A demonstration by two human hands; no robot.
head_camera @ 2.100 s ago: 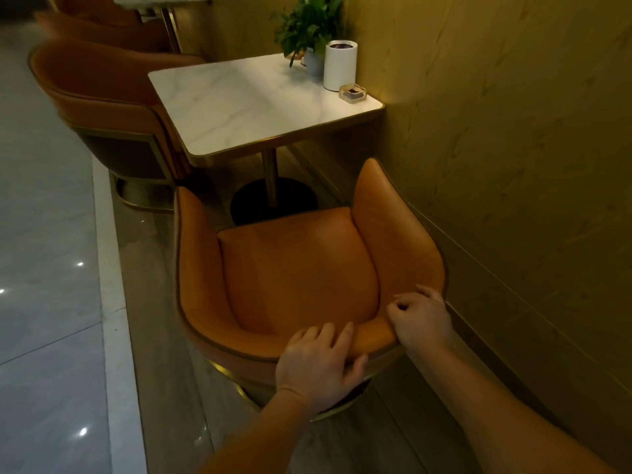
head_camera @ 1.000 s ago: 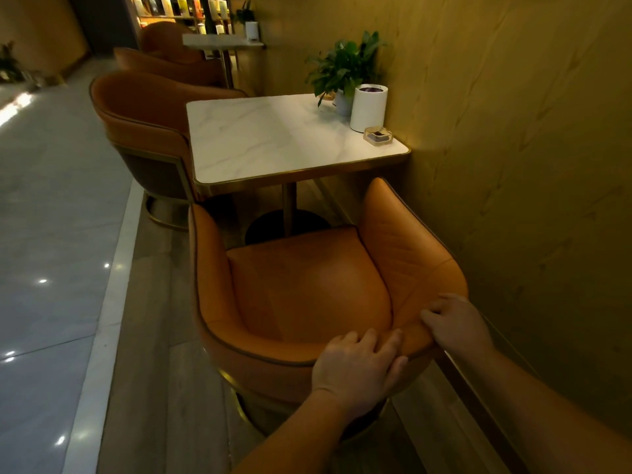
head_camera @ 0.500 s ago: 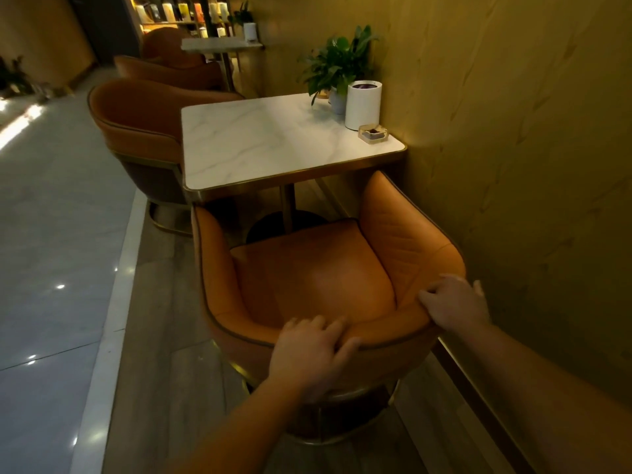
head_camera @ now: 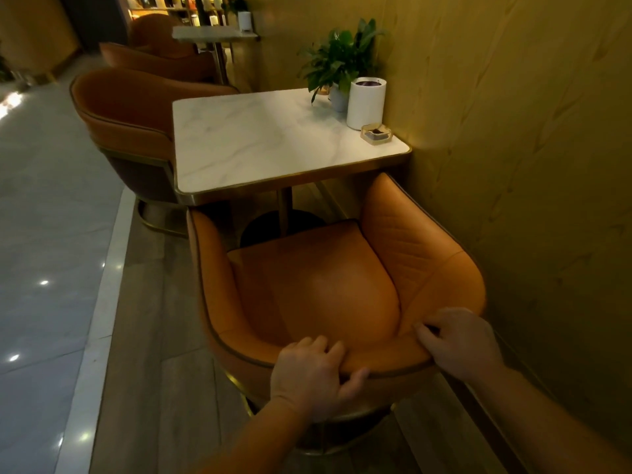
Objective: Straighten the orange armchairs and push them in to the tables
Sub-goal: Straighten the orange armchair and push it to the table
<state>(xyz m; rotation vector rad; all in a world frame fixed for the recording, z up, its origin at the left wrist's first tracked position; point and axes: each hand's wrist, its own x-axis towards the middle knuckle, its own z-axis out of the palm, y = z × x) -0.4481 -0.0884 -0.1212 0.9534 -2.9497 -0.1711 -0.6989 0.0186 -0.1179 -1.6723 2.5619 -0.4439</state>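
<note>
Nearest to us, our left hand [head_camera: 313,378] grips the top rim of the backrest of the orange leather tub armchair with brass-coloured piping [head_camera: 318,285]. Its fingers lie close together, curled over the rim to the inside, and the thumb presses on the outer shell. Our right hand [head_camera: 458,347] holds the same rim at the back right curve, with its fingers bunched and hooked over the edge onto the padding.

The armchair faces the square white marble-topped table with a gold edge [head_camera: 260,142]. The tips of its arms reach the table's near edge, the right one just below the near right corner. Its right side stands close to the yellow-brown wall [head_camera: 513,165].

Along the wall side of the tabletop stand a small clear glass ashtray [head_camera: 376,134], a white cylindrical container with a dark top [head_camera: 366,102] and a green potted plant [head_camera: 342,59].

Across the table, a second orange armchair [head_camera: 126,114] faces us, its back toward the far end of the room. Beyond it stand more orange armchairs [head_camera: 154,59] and another pale table [head_camera: 212,32].
</note>
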